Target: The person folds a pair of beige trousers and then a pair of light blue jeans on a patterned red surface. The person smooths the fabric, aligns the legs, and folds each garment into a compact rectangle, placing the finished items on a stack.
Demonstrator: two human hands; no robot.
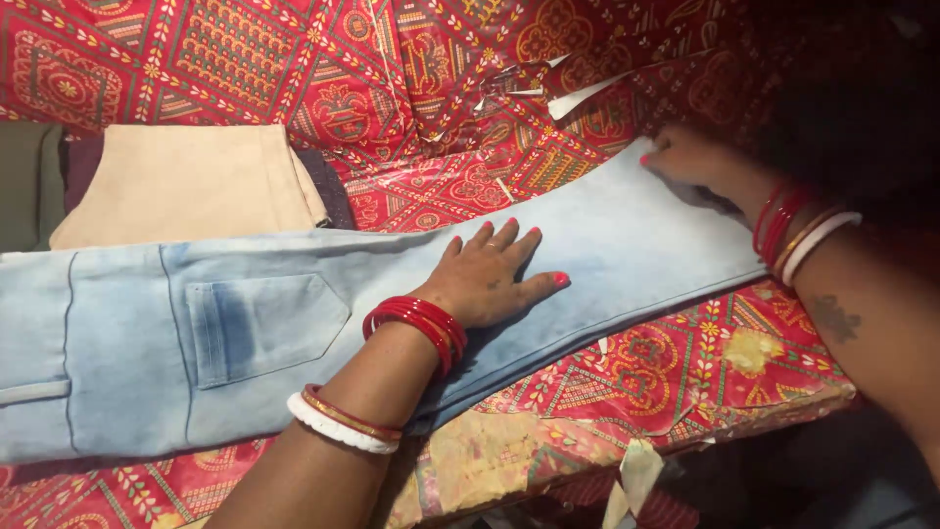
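The left hand (pixel 490 279) lies flat on a pair of pale blue jeans (pixel 294 333), fingers (pixel 504 240) spread wide and gripping nothing, the palm pressing the leg down, likely to keep the cloth smooth and in place. The jeans stretch across the counter (pixel 685 382), which is covered in a red patterned cloth (pixel 294 59), back pocket up, waist toward the left edge of the view and hem toward the right. The right hand (pixel 685 162) rests at the hem end; its fingers seem to press or pinch the edge there, but blur and shadow hide whether they are closed on it. Red and white bangles (pixel 416 323) ring both wrists. Behind the jeans lies a folded beige garment (pixel 186 181) on darker folded clothes, near but apart. Scissors (pixel 509 83) sit farther back, with a white scrap beside them. Nothing lies on the jeans besides the hands
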